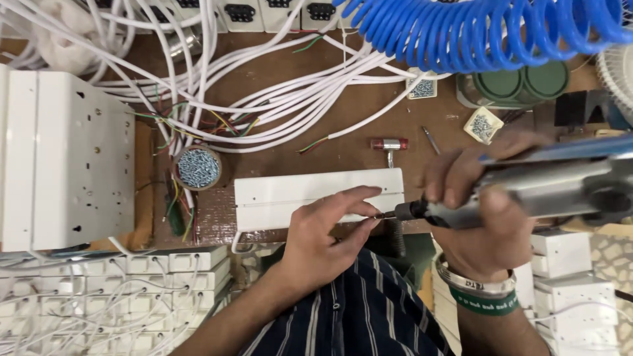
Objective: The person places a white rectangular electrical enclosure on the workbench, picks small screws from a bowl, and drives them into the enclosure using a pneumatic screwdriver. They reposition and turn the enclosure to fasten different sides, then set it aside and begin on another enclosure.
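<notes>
My left hand (326, 234) rests on the near edge of a long white box (310, 198) lying across the brown bench, and its thumb and forefinger pinch a small screw at the box's right end. My right hand (484, 211) grips a silver pneumatic screwdriver (541, 191). Its dark tip points left and meets the screw between my left fingertips.
A coiled blue air hose (475, 29) hangs at top right. White cables (283, 99) sprawl across the back. A round tub of screws (198, 168) sits left of the box, a white metal panel (66, 158) at far left, and white switch boxes (132, 290) stacked below.
</notes>
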